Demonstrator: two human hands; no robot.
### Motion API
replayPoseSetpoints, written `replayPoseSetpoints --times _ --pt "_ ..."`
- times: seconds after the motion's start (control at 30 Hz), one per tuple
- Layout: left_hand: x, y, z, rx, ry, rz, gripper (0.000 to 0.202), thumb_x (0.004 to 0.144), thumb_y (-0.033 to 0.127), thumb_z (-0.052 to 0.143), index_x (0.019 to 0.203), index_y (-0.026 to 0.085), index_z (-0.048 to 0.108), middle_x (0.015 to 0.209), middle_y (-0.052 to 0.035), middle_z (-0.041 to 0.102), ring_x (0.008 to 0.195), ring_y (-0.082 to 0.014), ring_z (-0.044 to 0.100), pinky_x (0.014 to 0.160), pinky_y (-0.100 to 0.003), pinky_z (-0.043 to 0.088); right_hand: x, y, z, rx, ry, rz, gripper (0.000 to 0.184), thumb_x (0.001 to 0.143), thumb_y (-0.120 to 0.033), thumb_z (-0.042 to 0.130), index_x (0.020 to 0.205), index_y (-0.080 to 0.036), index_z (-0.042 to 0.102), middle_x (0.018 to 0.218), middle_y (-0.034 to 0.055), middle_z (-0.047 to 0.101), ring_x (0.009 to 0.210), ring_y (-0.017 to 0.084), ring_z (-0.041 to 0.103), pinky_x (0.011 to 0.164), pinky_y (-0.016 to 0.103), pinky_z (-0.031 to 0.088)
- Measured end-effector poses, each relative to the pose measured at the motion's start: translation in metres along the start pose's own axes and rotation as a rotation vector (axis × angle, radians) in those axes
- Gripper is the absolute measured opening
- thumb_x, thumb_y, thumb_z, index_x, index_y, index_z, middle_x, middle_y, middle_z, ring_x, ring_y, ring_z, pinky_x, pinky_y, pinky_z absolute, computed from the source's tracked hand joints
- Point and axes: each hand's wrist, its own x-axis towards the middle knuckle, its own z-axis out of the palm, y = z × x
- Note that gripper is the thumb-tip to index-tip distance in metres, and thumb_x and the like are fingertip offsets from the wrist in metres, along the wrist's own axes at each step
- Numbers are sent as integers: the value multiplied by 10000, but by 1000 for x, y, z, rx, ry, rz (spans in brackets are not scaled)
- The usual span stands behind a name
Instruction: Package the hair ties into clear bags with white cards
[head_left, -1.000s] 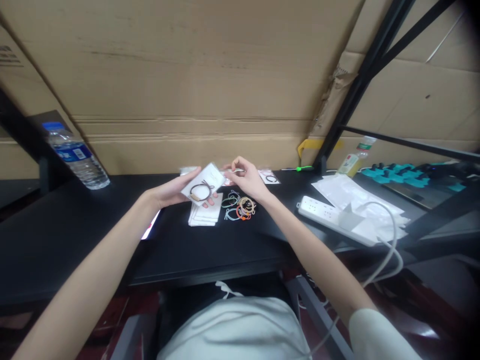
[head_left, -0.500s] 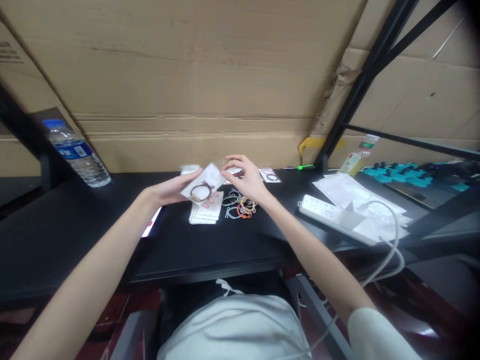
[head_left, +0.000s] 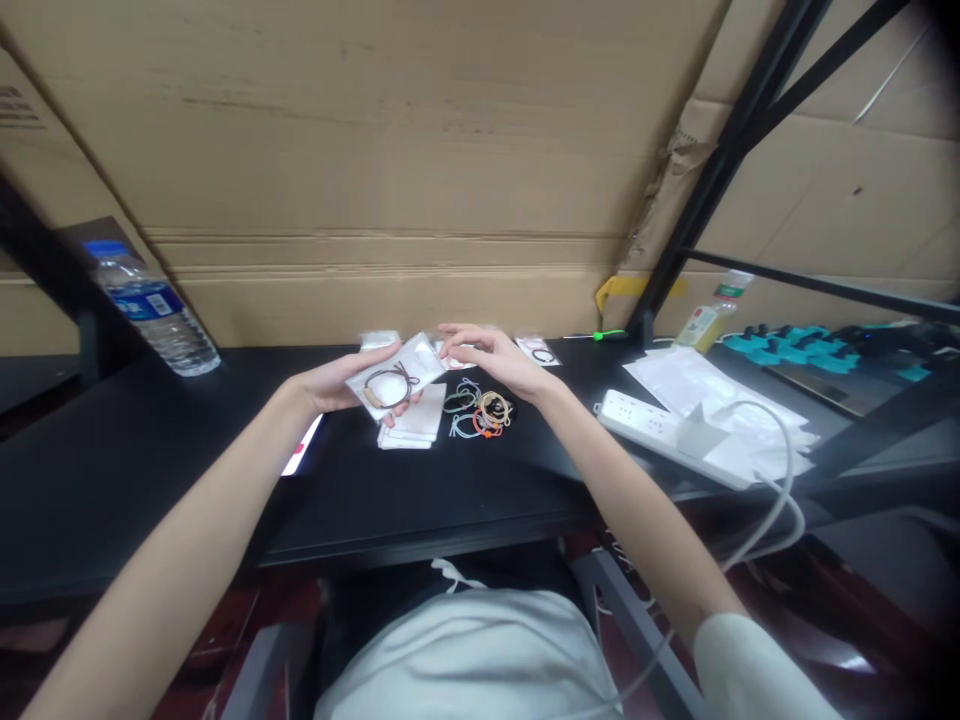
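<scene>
My left hand [head_left: 337, 383] grips a small clear plastic bag [head_left: 420, 362], thumb on top and fingers underneath. Inside the bag a dark hair tie [head_left: 391, 387] with a bow lies against a white card. At the bag's upper right end, my right hand [head_left: 499, 358] has its thumb and fingertips closed on the edge. Below the hands is a pile of loose hair ties [head_left: 491, 410] in orange, beige, blue and dark colours. White cards [head_left: 415, 425] lie stacked beside that pile, partly under my left fingers.
Bagged hair ties [head_left: 538, 350] lie along the back, near a green-handled tool [head_left: 607, 335]. A water bottle [head_left: 157, 310] stands left; a phone [head_left: 302, 447] lies partly behind my left forearm. To the right are a power strip [head_left: 652, 425], plastic bags [head_left: 682, 380] and a drink bottle [head_left: 712, 315].
The bag has shifted slightly left and down and lies flatter. My right hand has dropped a little, with its fingers less arched over the bag's end.
</scene>
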Motion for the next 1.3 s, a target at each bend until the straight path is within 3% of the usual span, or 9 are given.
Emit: replayPoseSetpoints --times 0.07,0.17,0.3,0.57,0.67,0.77,0.97,1.13,1.3 --pt "0 -1 0 12 4 1 553 995 642 582 1158 145 760 911 -146 783 725 -240 735 641 -320 615 1 0 0 -43 51 -30 152 984 -361 706 1031 -274 822 1430 58 674 1327 249 602 1092 439 484" --pt "0 -1 1 34 20 -28 586 992 677 555 1156 154 762 903 -156 784 750 -264 747 654 -343 619 1 0 0 -130 161 -44 196 965 -375 709 1061 -247 822 1241 75 754 1030 213 677 912 382 536" --pt "0 -1 3 103 62 -71 614 980 706 545 1090 153 788 836 -159 780 709 -270 740 658 -364 617 2 1 1 -214 99 -27 253 930 -404 734 1050 -204 831 1079 73 798 776 164 624 749 335 495" --pt "0 -2 1 163 23 -173 745 963 792 450 984 143 816 830 -188 783 612 -261 723 567 -357 608 4 19 10 -87 -48 -3 242 830 -415 839 941 -205 796 1003 54 782 938 193 702 872 345 539" --pt "1 -3 2 135 1 -214 803 966 817 387 973 135 811 813 -196 783 606 -264 727 528 -342 600 3 24 13 -33 -109 80 282 817 -438 852 928 -192 772 922 38 754 755 143 642 691 294 516" --pt "1 -4 2 102 -51 -226 829 961 835 358 937 131 796 759 -184 776 572 -253 719 516 -323 600 3 26 15 7 -173 165 339 818 -492 848 917 -181 754 809 8 699 553 81 490 521 255 402" --pt "5 -3 5 26 -1 -174 707 991 751 430 978 133 773 780 -177 782 513 -234 696 501 -332 612 2 24 8 72 -220 167 338 803 -493 860 852 -192 716 757 -19 628 528 62 421 496 244 315" --pt "5 -1 6 -13 63 -154 579 999 657 505 1128 150 753 766 -146 773 506 -239 686 461 -339 603 2 23 -2 35 -215 189 380 779 -530 867 830 -190 705 810 2 641 607 87 483 550 247 390" --pt "1 0 -1 -22 66 -181 581 981 667 521 1061 145 762 804 -160 782 536 -235 692 510 -348 635 1 25 -11 14 -221 196 387 795 -530 855 794 -197 659 774 -13 610 623 98 491 581 264 403"
